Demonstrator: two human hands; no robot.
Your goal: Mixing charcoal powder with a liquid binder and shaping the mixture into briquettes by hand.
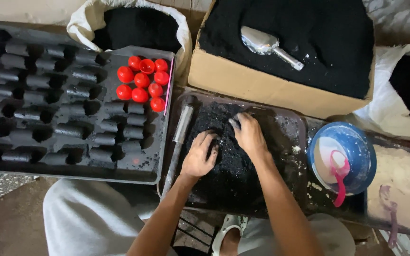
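My left hand [199, 157] and my right hand [248, 133] both press palm-down into a heap of black powder [233, 161] on a dark tray [296, 124] in front of me. The fingers of each hand are curled into the powder, so I cannot see whether they grip anything. A metal rod [180, 132] lies along the tray's left edge, just left of my left hand.
A large black tray [143, 166] at left holds several black cylinders [72, 130] and red caps [143, 80]. Behind stand a cardboard box of black powder [243, 80] with a metal scoop [266, 45], and a white sack [134, 26]. A blue bowl [364, 156] with a pink spoon sits right.
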